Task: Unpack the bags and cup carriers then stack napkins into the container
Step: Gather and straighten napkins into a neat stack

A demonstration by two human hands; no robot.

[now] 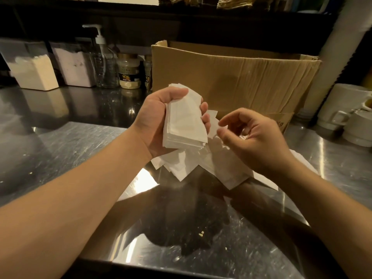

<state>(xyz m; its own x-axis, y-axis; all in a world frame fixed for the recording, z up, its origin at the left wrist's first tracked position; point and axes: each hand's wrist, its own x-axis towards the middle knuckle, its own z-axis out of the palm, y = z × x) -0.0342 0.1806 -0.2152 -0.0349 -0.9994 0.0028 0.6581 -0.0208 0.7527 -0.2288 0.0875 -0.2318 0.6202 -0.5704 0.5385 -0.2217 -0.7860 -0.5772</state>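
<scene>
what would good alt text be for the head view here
A person's left hand holds a neat stack of white paper napkins above a steel counter, while the right hand pinches a single napkin beside it. More loose white napkins lie below, before an open brown cardboard box.

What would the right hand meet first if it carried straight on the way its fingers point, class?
Probably the stack of napkins gripped in the left hand. The right hand points its fingers leftward at the stack, pinching one loose napkin between them. Depth is unclear, so it could pass just in front.
</scene>
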